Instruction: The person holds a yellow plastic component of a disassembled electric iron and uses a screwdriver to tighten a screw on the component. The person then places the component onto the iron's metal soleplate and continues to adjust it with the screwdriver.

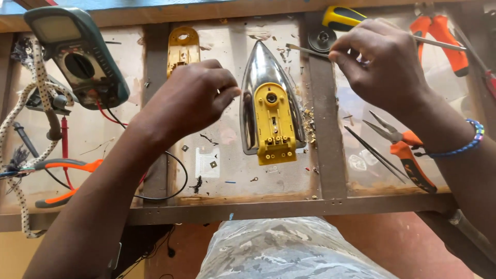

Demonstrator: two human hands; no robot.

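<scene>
A clothes iron base (263,77), a shiny metal soleplate with a yellow plastic block (274,121) on it, lies on the workbench (222,165) with its tip pointing away from me. My left hand (188,101) hovers just left of it, fingers curled and pinched together; whether they hold a tiny part I cannot tell. My right hand (380,64) is up at the right of the iron's tip, pinching a thin metal tool (305,50) that points left.
A green multimeter (77,57) with red and black leads sits at the far left by a braided cord (31,119). A yellow iron part (183,49), a yellow-handled screwdriver (343,18), orange pliers (408,152), orange cutters (67,165) and tweezers (374,154) lie around.
</scene>
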